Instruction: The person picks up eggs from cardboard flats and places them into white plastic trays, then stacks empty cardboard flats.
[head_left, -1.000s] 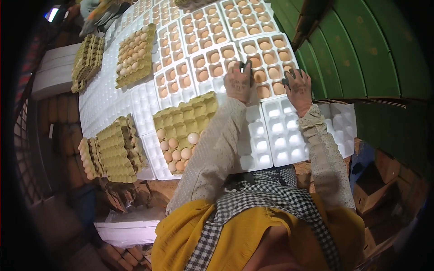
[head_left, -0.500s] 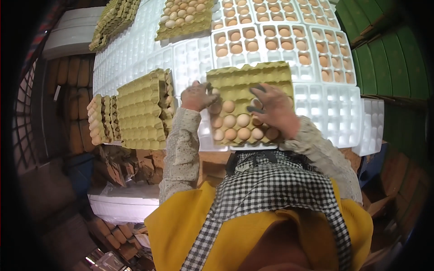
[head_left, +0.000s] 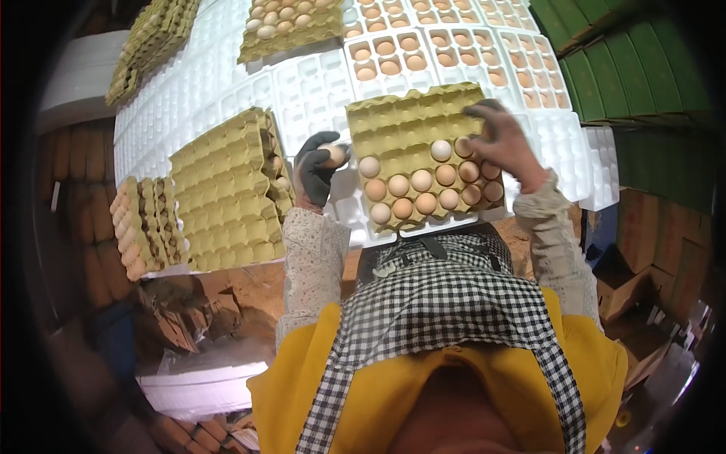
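A pale tan egg (head_left: 331,157) sits in the left hand (head_left: 314,175), just left of a yellow-green dimpled pulp tray (head_left: 401,130). The tray lies cups up; cream-to-brown eggs (head_left: 422,180) fill its two near rows, partly fill the next, leaving far cups bare.

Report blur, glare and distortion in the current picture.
Head view: the right hand looks motion-blurred, the left hand sharper; the white trays gleam pale; the green panels bend toward the rim; the corners fall to black.
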The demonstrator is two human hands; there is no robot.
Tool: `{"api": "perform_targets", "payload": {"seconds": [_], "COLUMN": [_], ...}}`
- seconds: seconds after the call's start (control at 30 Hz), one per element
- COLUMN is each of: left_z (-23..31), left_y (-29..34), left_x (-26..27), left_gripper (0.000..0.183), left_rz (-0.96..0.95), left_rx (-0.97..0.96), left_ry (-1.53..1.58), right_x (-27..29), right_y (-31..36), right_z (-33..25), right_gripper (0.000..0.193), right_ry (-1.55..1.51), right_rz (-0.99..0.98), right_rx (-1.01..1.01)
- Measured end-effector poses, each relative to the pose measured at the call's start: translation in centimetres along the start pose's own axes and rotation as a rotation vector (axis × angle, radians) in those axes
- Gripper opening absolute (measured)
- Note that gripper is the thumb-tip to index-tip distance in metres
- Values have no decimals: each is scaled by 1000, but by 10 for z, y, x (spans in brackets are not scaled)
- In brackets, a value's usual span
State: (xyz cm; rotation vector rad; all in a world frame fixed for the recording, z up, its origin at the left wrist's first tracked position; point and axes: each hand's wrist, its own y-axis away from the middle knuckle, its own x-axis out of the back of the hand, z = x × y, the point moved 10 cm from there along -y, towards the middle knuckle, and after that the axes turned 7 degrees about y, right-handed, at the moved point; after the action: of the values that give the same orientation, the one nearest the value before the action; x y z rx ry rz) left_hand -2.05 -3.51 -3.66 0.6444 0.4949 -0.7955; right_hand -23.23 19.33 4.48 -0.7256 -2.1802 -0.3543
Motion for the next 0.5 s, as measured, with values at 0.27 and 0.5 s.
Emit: {"api": "perform_targets", "payload": {"seconds": [0.27, 0.5], "left_z": [-34, -31], "left_y": [1, 16], "left_x": [-46, -42], "left_gripper": [50, 53], "left_rz": [-324, -169], "left_rx": [-66, 150], "left_ry": [-1966, -176], "right_x": [-59, -7], "right_y": [-1, 52], "right_z": [15, 65], "right_gripper": [46, 60], "right_ry": [313, -1061], "right_rz": [-364, -146], "right_rx": [105, -274]}}
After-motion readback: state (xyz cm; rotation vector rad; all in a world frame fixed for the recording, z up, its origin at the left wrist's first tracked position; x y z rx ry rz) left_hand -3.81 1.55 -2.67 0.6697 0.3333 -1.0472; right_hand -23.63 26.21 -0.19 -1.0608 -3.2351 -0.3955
